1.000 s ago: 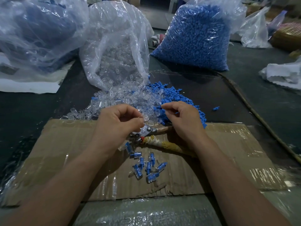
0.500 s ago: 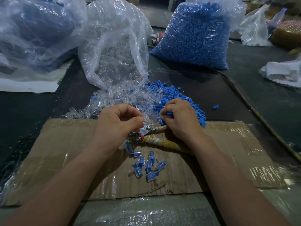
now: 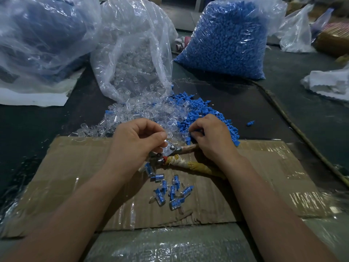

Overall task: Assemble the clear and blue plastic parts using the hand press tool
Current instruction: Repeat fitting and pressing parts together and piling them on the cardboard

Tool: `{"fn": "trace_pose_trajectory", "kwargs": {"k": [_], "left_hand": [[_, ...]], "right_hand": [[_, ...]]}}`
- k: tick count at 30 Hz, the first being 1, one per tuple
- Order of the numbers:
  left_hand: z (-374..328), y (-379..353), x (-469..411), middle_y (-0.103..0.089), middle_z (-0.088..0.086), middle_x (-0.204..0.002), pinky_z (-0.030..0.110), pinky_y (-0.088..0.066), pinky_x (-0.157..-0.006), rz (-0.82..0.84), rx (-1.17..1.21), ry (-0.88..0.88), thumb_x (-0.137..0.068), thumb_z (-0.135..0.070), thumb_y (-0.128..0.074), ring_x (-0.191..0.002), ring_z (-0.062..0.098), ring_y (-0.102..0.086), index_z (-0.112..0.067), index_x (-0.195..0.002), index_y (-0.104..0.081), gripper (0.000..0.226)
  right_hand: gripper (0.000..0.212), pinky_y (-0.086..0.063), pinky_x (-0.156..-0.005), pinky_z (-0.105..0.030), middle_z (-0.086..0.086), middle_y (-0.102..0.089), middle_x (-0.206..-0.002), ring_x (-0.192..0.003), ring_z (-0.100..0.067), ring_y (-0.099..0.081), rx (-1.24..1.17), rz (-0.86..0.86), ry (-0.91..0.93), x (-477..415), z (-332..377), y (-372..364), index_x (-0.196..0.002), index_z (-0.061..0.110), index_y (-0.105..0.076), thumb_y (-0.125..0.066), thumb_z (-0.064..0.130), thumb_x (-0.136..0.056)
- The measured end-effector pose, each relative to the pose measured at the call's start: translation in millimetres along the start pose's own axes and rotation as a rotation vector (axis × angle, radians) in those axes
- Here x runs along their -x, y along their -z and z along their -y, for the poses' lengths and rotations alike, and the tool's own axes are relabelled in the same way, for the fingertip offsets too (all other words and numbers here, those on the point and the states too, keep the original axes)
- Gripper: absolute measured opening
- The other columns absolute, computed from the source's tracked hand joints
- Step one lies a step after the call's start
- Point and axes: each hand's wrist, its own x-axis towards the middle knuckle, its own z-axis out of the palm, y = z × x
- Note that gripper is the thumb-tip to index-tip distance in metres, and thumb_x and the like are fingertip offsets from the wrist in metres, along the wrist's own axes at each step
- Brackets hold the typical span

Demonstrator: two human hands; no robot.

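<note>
My left hand (image 3: 136, 140) was curled, thumb and fingertips pinching what looked like a small clear plastic sleeve (image 3: 166, 144) right over the metal head of the hand press tool with cloth-wrapped handles (image 3: 186, 160). I judged it was held there ready for seating. My right hand (image 3: 209, 137), just apart from the left, had closed its fingers on a small blue plastic plug (image 3: 196, 132) at the near edge of the loose heap of blue plugs (image 3: 205, 110), which lay touching the spilled heap of clear sleeves (image 3: 139, 114), both within short reach. The tool lay on the flat taped brown cardboard sheet (image 3: 75, 167), a dozen or so finished clear-and-blue pieces (image 3: 170, 190) scattered just below its head. The cardboard to either side offered room. Its far edge ran under both heaps, so I judged parts could slide off onto the dark tabletop (image 3: 37, 129).
</note>
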Motion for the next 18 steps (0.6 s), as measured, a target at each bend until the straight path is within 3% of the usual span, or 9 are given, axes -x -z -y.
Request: {"fn": "trace_pose_trajectory", "kwargs": {"k": [6, 9, 11, 13, 18], "left_hand": [[0.1, -0.1, 1.4, -0.068, 0.005, -0.068, 0.032, -0.059, -0.062, 0.000, 0.012, 0.000, -0.062, -0.023, -0.065, -0.065, 0.018, -0.068, -0.013, -0.073, -0.064, 0.014], [-0.2, -0.7, 1.8, -0.068, 0.005, -0.068, 0.034, -0.059, -0.063, -0.002, 0.018, -0.006, -0.060, -0.026, -0.063, -0.065, 0.019, -0.068, -0.013, -0.072, -0.064, 0.017], [-0.6, -1.1, 1.7, -0.068, 0.006, -0.068, 0.034, -0.059, -0.063, -0.004, 0.016, -0.009, -0.060, -0.026, -0.064, -0.066, 0.019, -0.068, -0.013, -0.072, -0.064, 0.017], [-0.8, -1.3, 1.5, -0.068, 0.005, -0.069, 0.033, -0.059, -0.064, -0.002, 0.012, -0.004, -0.061, -0.024, -0.064, -0.065, 0.019, -0.068, -0.013, -0.073, -0.064, 0.016], [-0.5, -1.0, 1.4, -0.068, 0.006, -0.069, 0.033, -0.059, -0.064, -0.003, -0.005, 0.008, -0.072, -0.012, -0.065, -0.065, 0.018, -0.068, -0.012, -0.074, -0.064, 0.002]], "right_hand": [[0.019, -0.036, -0.078, -0.020, 0.006, -0.052, -0.096, -0.087, -0.005, -0.045, -0.024, -0.073, -0.008, 1.4, -0.7, 1.5, -0.105, 0.017, -0.066, -0.055, 0.011, -0.090], [0.031, -0.036, -0.091, -0.026, 0.003, -0.055, -0.113, -0.101, -0.011, -0.047, -0.008, -0.087, -0.013, 1.5, -0.9, 2.7, -0.119, 0.020, -0.059, -0.058, 0.019, -0.088], [0.037, -0.036, -0.099, -0.033, 0.001, -0.054, -0.121, -0.111, -0.015, -0.046, 0.055, -0.001, -0.022, 0.9, -1.5, 2.6, -0.125, 0.022, -0.055, -0.058, 0.024, -0.088], [0.033, -0.039, -0.096, -0.036, 0.001, -0.056, -0.117, -0.105, -0.015, -0.048, 0.072, 0.043, -0.029, 0.5, -1.5, 2.3, -0.121, 0.023, -0.058, -0.058, 0.023, -0.088], [0.019, -0.042, -0.085, -0.030, 0.001, -0.060, -0.102, -0.090, -0.011, -0.049, 0.019, -0.036, -0.003, 0.7, -1.7, 0.8, -0.104, 0.020, -0.068, -0.059, 0.016, -0.088]]}}
